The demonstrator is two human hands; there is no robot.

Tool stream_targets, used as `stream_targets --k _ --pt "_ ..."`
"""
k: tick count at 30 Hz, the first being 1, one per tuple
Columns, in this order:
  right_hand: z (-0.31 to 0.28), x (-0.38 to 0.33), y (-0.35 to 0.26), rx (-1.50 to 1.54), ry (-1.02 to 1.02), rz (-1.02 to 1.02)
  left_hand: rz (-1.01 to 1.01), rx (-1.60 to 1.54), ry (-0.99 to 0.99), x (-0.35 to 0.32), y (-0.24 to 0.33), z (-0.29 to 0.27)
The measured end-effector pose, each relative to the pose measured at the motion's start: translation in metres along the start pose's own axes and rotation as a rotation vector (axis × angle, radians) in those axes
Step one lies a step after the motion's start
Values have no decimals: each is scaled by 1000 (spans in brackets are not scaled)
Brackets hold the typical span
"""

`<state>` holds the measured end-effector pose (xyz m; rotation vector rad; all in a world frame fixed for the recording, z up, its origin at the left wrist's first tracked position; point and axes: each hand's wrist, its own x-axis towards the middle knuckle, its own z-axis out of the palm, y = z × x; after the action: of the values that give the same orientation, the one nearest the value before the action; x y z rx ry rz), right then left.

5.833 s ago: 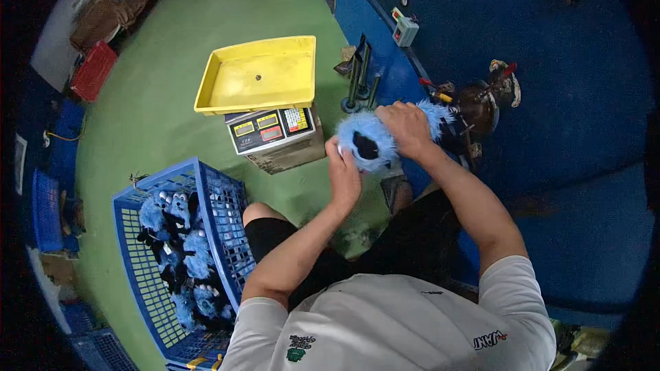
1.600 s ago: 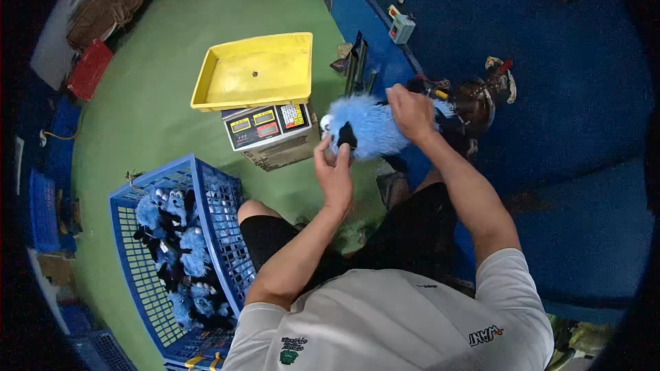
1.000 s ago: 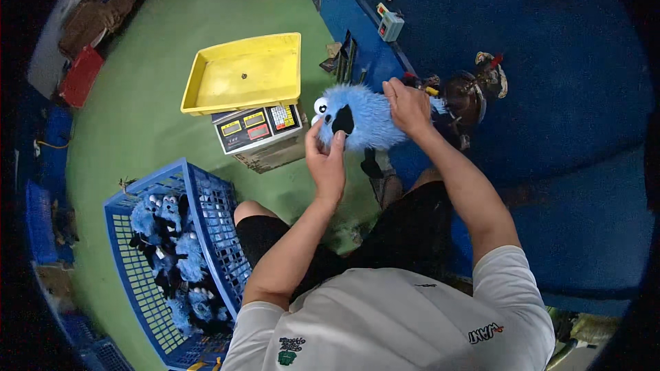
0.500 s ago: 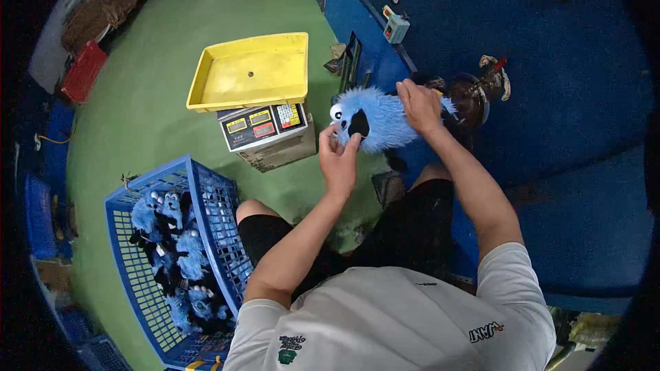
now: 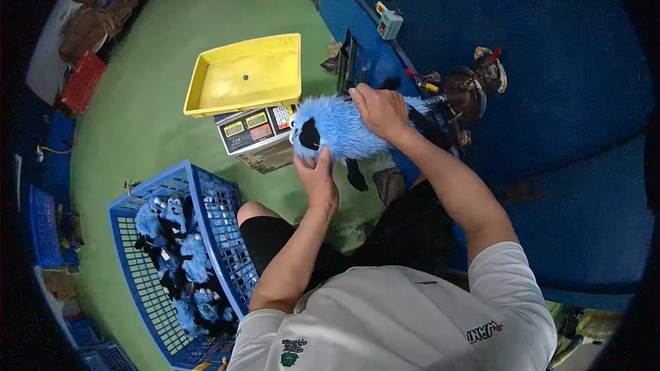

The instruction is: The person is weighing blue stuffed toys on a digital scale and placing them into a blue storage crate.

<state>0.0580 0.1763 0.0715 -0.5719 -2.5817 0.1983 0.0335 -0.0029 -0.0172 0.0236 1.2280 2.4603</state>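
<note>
- The blue plush toy (image 5: 340, 127) has just shifted left, away from the round fixture (image 5: 464, 93), toward the scale (image 5: 251, 128); apparently it is free.
- Left hand (image 5: 317, 182) pinches its head; right hand (image 5: 381, 113) grips its body from above.

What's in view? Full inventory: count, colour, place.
furry plush toy with black mouth: 1, blue, centre, held
slatted plastic basket: 1, blue, lower left
furry plush toys: several overlapping, blue and black, inside basket
boxy keypad scale: 1, grey and black, left of held toy
rectangular plastic tray: 1, yellow, atop scale
round machine part: 1, dark, right
boxy switch: 1, grey, upper right
rectangular plastic crate: 1, red, far left
remaining clutter: too unclear
left hand: 1, bare, toy's head
right hand: 1, bare, toy's body
</note>
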Motion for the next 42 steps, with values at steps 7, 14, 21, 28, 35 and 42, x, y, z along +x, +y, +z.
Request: stream_targets --k 7,14,21,28,35,42 --pt "4 2 -10 15 6 12 -175 -29 -83 -6 -8 11" --pt "3 1 -19 37 -2 27 -309 -66 -83 -13 8 34" --pt "-7 -14 11 36 57 -221 -339 -35 -19 -7 19 39" --pt "-8 -18 31 8 -111 -176 -262 160 -51 7 11 25" --pt "-8 -16 29 9 -162 -133 -306 27 20 -1 23 30" --pt "-8 -15 30 18 -169 -125 -300 33 -40 7 23 25"
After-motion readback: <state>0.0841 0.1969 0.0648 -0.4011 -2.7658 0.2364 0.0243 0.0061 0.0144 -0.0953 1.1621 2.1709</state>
